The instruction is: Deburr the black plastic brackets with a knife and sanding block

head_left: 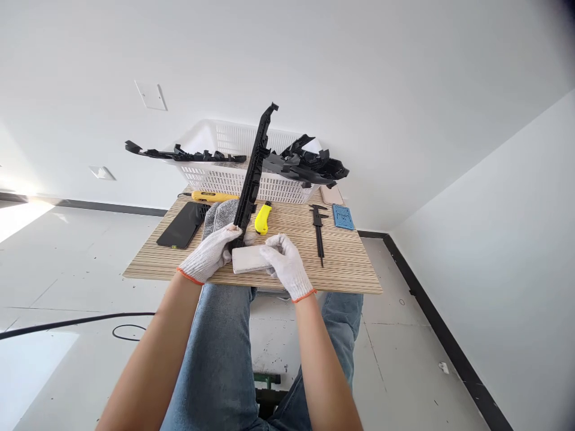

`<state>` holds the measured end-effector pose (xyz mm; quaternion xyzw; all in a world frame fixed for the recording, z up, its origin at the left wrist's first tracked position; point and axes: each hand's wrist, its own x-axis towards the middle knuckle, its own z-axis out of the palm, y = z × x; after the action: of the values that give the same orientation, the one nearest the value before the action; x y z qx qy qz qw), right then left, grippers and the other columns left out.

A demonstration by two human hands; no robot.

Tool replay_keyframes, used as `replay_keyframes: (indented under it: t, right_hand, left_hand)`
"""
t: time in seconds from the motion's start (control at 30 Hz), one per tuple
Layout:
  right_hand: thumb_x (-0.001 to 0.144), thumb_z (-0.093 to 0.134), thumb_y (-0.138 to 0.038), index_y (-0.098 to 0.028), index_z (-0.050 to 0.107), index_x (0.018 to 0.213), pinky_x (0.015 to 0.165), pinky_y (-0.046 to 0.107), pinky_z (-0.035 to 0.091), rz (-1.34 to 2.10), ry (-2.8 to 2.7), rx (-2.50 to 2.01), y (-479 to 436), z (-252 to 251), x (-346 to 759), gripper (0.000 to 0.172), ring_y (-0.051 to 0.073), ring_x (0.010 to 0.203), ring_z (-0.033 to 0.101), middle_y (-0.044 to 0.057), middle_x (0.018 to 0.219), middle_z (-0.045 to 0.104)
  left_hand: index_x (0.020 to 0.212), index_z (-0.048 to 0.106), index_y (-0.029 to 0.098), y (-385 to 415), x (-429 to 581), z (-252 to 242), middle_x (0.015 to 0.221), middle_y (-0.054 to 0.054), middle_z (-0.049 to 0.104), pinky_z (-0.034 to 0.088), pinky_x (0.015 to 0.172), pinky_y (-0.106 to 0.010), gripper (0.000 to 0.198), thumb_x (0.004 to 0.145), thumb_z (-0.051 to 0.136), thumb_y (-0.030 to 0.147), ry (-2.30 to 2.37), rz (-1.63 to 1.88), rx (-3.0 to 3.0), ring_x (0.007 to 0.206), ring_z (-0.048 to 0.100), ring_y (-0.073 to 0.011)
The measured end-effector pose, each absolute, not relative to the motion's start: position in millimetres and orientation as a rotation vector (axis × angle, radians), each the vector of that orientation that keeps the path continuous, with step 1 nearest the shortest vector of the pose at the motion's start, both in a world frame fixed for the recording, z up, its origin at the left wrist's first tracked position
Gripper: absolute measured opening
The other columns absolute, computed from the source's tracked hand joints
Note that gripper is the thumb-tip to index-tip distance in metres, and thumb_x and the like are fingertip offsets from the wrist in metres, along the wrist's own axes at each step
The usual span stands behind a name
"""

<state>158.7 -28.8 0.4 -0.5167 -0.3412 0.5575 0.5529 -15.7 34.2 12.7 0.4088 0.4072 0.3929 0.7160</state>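
Observation:
My left hand point(213, 252), in a white knit glove with an orange cuff, is closed round the lower end of a long black plastic trim piece point(254, 173). The piece tilts up and away, its far end above the basket. My right hand point(286, 263), gloved the same way, pinches a flat whitish rectangular block point(249, 259), perhaps a sanding block. That block lies against or just in front of the trim piece's lower end; whether they touch I cannot tell. Behind the left hand a grey cloth point(220, 214) rests on the table.
On the striped wooden board point(350, 263) are a black phone point(184, 224), a yellow-handled tool point(213, 196), a yellow cutter point(263, 219), a black caliper point(318, 230) and a blue pad point(342, 216). Behind stands a white basket point(202, 178) with black plastic parts point(309, 163) on it.

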Motion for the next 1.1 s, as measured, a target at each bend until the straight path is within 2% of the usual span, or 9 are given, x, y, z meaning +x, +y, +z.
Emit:
replay_keyframes:
  t: [0.13,0.2,0.37,0.5,0.8,0.93,1.1]
  right_hand:
    - [0.07,0.076,-0.036,-0.025,0.06,0.116,0.04,0.018,0.039,1.202,-0.806,-1.34,-26,-4,156,0.05,0.01,0.06,0.055,0.0,0.093,0.065]
    - [0.068,0.079,-0.034,-0.025,0.06,0.122,0.042,0.018,0.041,1.238,-0.845,-1.317,-25,-7,159,0.058,0.011,0.064,0.057,0.002,0.1,0.066]
    - [0.072,0.076,-0.032,-0.027,0.06,0.131,0.056,0.023,0.053,1.174,-0.764,-1.14,-23,-12,160,0.062,0.012,0.073,0.058,0.003,0.108,0.065]
    - [0.071,0.077,-0.029,-0.027,0.06,0.133,0.059,0.024,0.055,1.239,-0.83,-1.094,-23,-15,157,0.065,0.014,0.079,0.06,0.003,0.108,0.066]
    - [0.07,0.077,-0.029,-0.024,0.06,0.132,0.056,0.024,0.052,1.243,-0.741,-1.057,-20,-18,158,0.065,0.012,0.07,0.056,0.002,0.101,0.067]
    - [0.068,0.078,-0.029,-0.023,0.062,0.13,0.054,0.023,0.049,1.326,-0.813,-1.051,-20,-17,158,0.065,0.012,0.07,0.056,0.002,0.1,0.067]
    - [0.067,0.078,-0.029,-0.024,0.062,0.132,0.053,0.023,0.047,1.267,-0.771,-1.056,-20,-16,158,0.066,0.01,0.065,0.051,0.0,0.095,0.065]
  left_hand:
    - [0.071,0.051,0.021,35,-15,12,0.059,0.007,0.045,0.03,0.034,-0.013,0.028,0.071,0.079,0.024,0.876,0.883,0.909,0.042,0.036,-0.0037]
    - [0.071,0.051,0.021,35,-14,11,0.058,0.007,0.044,0.029,0.034,-0.013,0.029,0.071,0.08,0.026,0.879,0.874,0.909,0.042,0.036,-0.0036]
    - [0.07,0.048,0.021,36,-15,10,0.059,0.008,0.043,0.031,0.035,-0.012,0.034,0.069,0.082,0.025,0.86,0.876,0.883,0.042,0.035,-0.0028]
    - [0.071,0.051,0.021,37,-15,9,0.061,0.007,0.045,0.032,0.037,-0.013,0.03,0.071,0.08,0.026,0.855,0.866,0.905,0.044,0.037,-0.0036]
    - [0.072,0.051,0.02,35,-15,12,0.061,0.008,0.044,0.029,0.037,-0.014,0.032,0.067,0.082,0.026,0.847,0.867,0.912,0.044,0.033,-0.0036]
    - [0.073,0.051,0.021,35,-15,11,0.061,0.007,0.046,0.031,0.037,-0.014,0.031,0.071,0.081,0.028,0.85,0.868,0.921,0.045,0.036,-0.0042]
    - [0.073,0.051,0.021,35,-16,11,0.061,0.008,0.045,0.033,0.038,-0.014,0.03,0.071,0.081,0.027,0.846,0.869,0.908,0.045,0.036,-0.0037]
